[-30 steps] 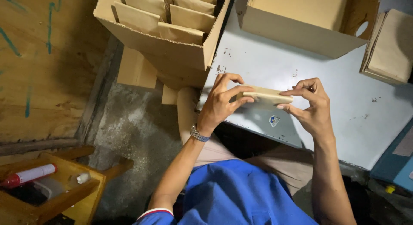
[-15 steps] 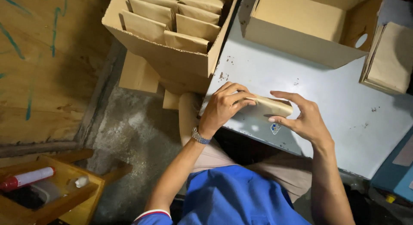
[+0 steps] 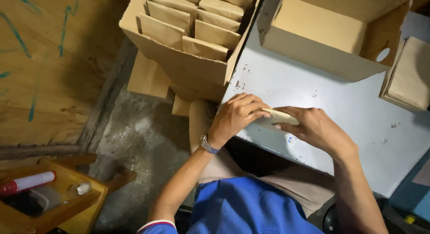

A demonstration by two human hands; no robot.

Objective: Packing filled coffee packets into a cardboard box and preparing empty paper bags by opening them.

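A flat tan paper packet [image 3: 278, 116] lies pressed against the pale grey table [image 3: 340, 104], near its front edge. My left hand [image 3: 237, 117] grips its left end with curled fingers, a metal watch on the wrist. My right hand [image 3: 316, 126] covers its right end, fingers bent over it. Most of the packet is hidden beneath both hands. A cardboard box [image 3: 179, 59] packed with several upright tan packets stands at the table's left edge, just above my left hand.
An open cardboard box [image 3: 313, 37], with nothing inside, sits at the back of the table, and another carton [image 3: 410, 75] to its right. Flat cardboard pieces [image 3: 148, 77] lie on the concrete floor. A wooden stool [image 3: 49, 198] at lower left holds a red-capped can.
Both hands have drawn closer together over the packet and pressed it lower onto the table. My right hand now covers its right end instead of pinching it.
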